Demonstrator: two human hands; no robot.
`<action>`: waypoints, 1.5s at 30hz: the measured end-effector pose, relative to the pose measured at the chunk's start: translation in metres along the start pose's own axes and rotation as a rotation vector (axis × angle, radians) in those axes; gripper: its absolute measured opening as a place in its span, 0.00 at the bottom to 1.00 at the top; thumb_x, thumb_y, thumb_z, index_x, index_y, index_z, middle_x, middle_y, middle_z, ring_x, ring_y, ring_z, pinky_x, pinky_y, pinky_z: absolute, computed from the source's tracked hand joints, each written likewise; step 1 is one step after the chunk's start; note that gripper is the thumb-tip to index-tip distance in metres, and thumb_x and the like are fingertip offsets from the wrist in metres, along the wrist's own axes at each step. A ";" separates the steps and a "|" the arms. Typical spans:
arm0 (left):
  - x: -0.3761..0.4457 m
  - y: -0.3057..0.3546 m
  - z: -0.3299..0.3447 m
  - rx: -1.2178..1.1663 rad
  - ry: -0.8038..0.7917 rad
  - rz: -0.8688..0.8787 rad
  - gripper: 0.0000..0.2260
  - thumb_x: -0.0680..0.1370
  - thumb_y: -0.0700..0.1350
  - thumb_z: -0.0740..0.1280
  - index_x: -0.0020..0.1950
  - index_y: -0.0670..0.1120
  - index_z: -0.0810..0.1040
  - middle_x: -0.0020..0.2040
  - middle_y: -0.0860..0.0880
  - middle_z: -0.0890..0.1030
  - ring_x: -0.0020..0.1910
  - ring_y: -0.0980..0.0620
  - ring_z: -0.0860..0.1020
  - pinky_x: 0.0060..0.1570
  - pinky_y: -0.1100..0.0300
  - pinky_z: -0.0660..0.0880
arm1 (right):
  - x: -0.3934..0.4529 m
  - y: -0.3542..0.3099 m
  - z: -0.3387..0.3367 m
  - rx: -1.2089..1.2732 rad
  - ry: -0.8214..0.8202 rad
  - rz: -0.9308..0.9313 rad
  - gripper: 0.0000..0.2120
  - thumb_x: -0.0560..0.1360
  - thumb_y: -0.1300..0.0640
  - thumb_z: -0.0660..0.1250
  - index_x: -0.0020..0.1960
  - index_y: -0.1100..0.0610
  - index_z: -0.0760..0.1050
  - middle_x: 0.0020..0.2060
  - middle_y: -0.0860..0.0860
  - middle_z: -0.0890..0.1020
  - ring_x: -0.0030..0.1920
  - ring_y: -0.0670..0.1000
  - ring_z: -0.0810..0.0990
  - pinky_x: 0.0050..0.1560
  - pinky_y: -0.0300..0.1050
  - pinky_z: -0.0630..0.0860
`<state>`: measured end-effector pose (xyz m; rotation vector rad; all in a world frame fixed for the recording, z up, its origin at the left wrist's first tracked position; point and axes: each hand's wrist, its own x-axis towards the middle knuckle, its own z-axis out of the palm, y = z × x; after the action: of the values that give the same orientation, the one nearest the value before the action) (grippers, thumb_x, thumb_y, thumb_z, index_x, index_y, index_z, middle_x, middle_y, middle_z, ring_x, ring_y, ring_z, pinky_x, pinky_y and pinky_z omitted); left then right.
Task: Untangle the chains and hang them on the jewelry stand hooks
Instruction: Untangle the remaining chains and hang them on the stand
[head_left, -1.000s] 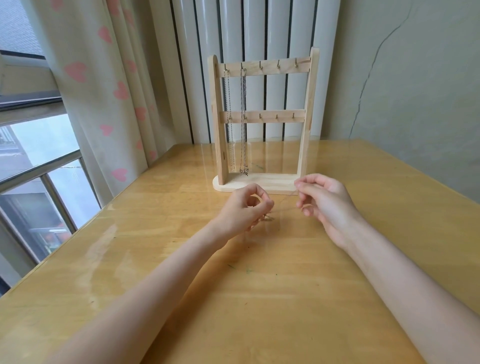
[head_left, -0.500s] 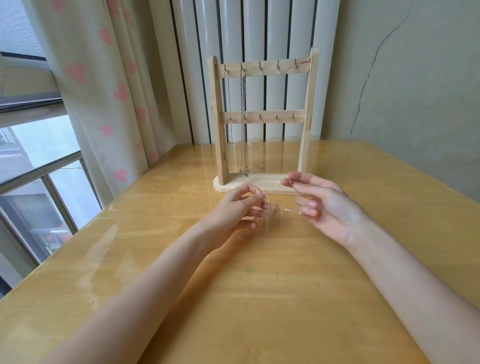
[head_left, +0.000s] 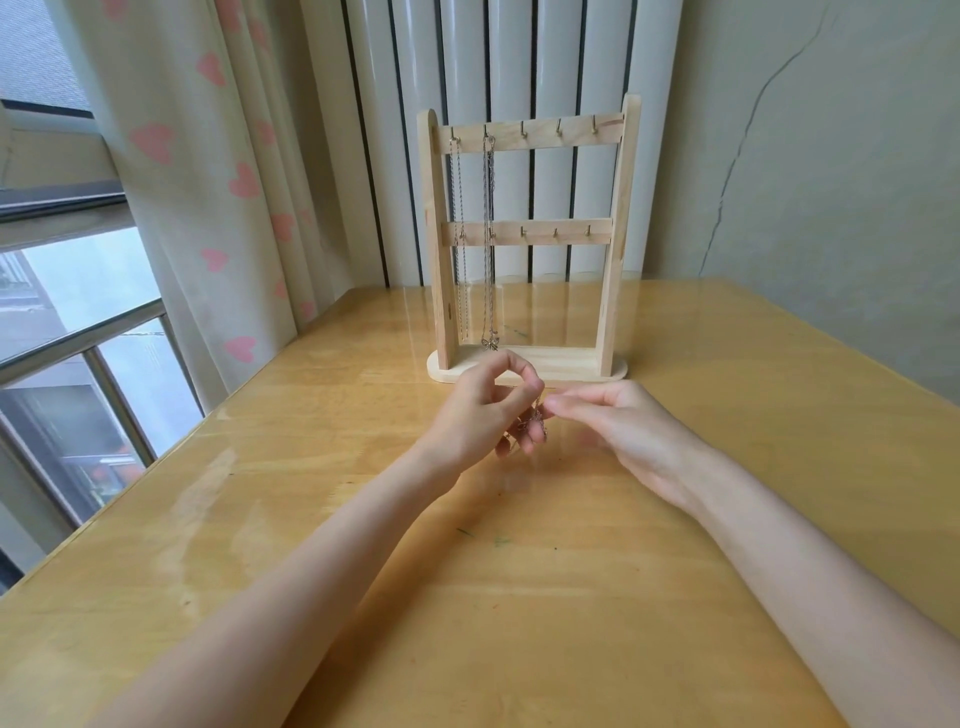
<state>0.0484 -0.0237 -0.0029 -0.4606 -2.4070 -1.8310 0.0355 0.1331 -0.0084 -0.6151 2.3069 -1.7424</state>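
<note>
A wooden jewelry stand (head_left: 613, 249) with two hook rails stands at the back of the table. Two chains hang from its top-left hooks: a thin one (head_left: 459, 244) and a thicker one (head_left: 488, 244) with a small pendant at the bottom. In front of the stand's base, my left hand (head_left: 483, 410) pinches a small bunched chain (head_left: 536, 420) between thumb and fingers. My right hand (head_left: 618, 426) reaches in from the right, its fingertips closed on the same chain. Most of the chain is hidden by fingers.
The wooden table (head_left: 519, 597) spreads toward me. A curtain with pink hearts (head_left: 208, 182) and a window (head_left: 67, 338) are at the left, a wall (head_left: 831, 156) at the right, and a white radiator (head_left: 493, 62) behind the stand.
My hands have come together. The right hand moved left until its fingertips meet the left hand's, and the chain stretched between them is now bunched at the left fingers.
</note>
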 end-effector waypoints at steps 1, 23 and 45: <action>0.000 0.000 0.000 0.015 -0.003 0.013 0.05 0.79 0.44 0.60 0.47 0.43 0.69 0.24 0.51 0.77 0.23 0.54 0.73 0.21 0.64 0.64 | 0.000 0.000 0.001 0.010 -0.039 -0.003 0.13 0.75 0.52 0.63 0.38 0.58 0.79 0.39 0.52 0.84 0.49 0.46 0.77 0.54 0.48 0.65; 0.004 -0.011 -0.005 -0.004 -0.108 -0.051 0.04 0.75 0.39 0.67 0.45 0.42 0.82 0.36 0.50 0.79 0.33 0.55 0.71 0.31 0.69 0.70 | 0.006 -0.003 -0.020 0.761 0.212 0.046 0.12 0.73 0.63 0.64 0.32 0.56 0.72 0.18 0.46 0.62 0.19 0.45 0.60 0.23 0.36 0.58; 0.012 -0.012 -0.007 -0.152 0.243 -0.054 0.07 0.77 0.41 0.64 0.38 0.46 0.74 0.25 0.54 0.67 0.21 0.60 0.66 0.30 0.68 0.71 | 0.006 -0.001 -0.014 0.726 0.278 0.098 0.08 0.75 0.69 0.58 0.43 0.60 0.73 0.33 0.53 0.73 0.19 0.42 0.65 0.16 0.32 0.56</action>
<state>0.0322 -0.0310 -0.0091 -0.1723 -2.1518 -1.9729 0.0255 0.1424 -0.0026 -0.1248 1.5932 -2.5127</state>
